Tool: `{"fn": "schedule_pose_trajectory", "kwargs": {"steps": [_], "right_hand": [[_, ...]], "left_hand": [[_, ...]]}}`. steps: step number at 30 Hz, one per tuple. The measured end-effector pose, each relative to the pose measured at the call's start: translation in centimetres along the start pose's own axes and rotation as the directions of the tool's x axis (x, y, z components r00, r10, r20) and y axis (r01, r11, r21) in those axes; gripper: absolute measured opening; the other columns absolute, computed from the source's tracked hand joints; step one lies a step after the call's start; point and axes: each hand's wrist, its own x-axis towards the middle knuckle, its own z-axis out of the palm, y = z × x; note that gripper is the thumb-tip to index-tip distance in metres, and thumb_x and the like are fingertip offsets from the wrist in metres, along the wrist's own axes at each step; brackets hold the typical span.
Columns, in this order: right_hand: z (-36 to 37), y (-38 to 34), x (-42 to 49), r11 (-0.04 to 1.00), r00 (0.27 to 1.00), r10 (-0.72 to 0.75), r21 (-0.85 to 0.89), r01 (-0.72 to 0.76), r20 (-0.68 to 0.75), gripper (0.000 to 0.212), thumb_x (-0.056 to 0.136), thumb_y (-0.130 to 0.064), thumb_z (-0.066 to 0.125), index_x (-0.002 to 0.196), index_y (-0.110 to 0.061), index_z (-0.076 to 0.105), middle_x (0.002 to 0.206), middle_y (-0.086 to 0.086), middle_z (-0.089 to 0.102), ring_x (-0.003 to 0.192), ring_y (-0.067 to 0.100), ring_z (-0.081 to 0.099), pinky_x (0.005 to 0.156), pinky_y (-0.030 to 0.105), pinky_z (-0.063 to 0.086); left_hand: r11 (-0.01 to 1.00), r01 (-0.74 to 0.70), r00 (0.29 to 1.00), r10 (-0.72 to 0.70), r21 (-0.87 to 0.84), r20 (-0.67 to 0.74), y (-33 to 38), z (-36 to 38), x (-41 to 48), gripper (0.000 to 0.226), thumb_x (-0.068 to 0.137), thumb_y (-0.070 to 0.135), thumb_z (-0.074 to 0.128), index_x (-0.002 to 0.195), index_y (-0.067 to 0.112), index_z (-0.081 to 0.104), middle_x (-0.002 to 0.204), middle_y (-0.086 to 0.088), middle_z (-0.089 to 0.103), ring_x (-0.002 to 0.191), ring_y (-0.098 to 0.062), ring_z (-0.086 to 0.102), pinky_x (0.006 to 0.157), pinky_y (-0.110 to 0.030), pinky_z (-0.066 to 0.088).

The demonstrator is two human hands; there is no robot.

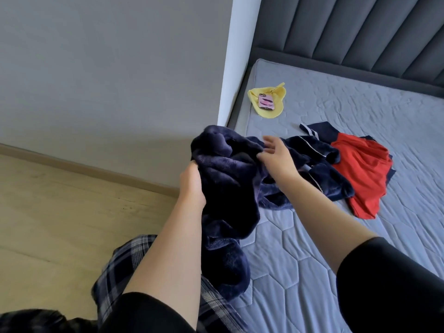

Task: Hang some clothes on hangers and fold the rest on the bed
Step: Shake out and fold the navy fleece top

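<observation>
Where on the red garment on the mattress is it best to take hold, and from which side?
Probably pinch the red garment at its near lower corner, coming from above, from the bed's near side. That corner lies free on the bare mattress; its other edges lie against the navy fleece garment and other navy clothes.

1. This is a bedroom in a home: a bed with a quilted grey mattress (300, 255) and a padded grey headboard (360, 32).
2. A wood-look floor (60, 200) and a plain grey wall (108, 68) adjoin it.
3. A navy fleece garment (228, 176) and a red garment (360, 169) lie on the mattress, and a phone (266, 101) lies near its far left corner.
</observation>
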Motion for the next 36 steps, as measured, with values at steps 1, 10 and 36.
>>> {"fn": "schedule_pose_trajectory", "kwargs": {"steps": [1,10,36], "right_hand": [[-0.1,0.6,-0.2,0.993,0.998,-0.058,-0.106,0.056,-0.009,0.06,0.084,-0.004,0.057,0.139,-0.023,0.041,0.138,0.008,0.044,0.123,0.019,0.044,0.101,0.034,0.04],[-1.0,0.3,0.9,0.969,1.0,-0.02,-0.248,0.017,-0.008,0.017,0.086,-0.02,0.066,0.077,-0.006,0.065,0.068,0.004,0.06,0.067,0.017,0.055,0.063,0.03,0.044],[1.7,-11.9,-0.6,0.993,0.976,0.019,0.107,-0.042,0.215,0.014,0.083,-0.008,0.064,0.08,-0.019,0.072,0.09,0.014,0.072,0.089,0.032,0.069,0.086,0.048,0.056]], "left_hand": [[1.0,0.018,0.998,-0.017,-0.011,0.064,0.0,0.0,-0.1,0.029,0.094,0.03,0.043,0.085,0.01,0.063,0.074,-0.012,0.062,0.076,-0.028,0.061,0.074,-0.035,0.051],[0.996,-0.046,0.935,0.013,-0.083,-0.355,0.0,-0.8,-0.1,0.025,0.094,0.008,0.041,0.106,0.002,0.062,0.098,-0.01,0.063,0.087,-0.027,0.062,0.068,-0.033,0.049],[0.58,-0.485,0.845,0.502,0.654,0.182,10.6,2.5,-4.6,0.02,0.077,0.004,0.044,0.065,0.02,0.049,0.058,0.003,0.05,0.054,-0.014,0.047,0.047,-0.025,0.031]]}}
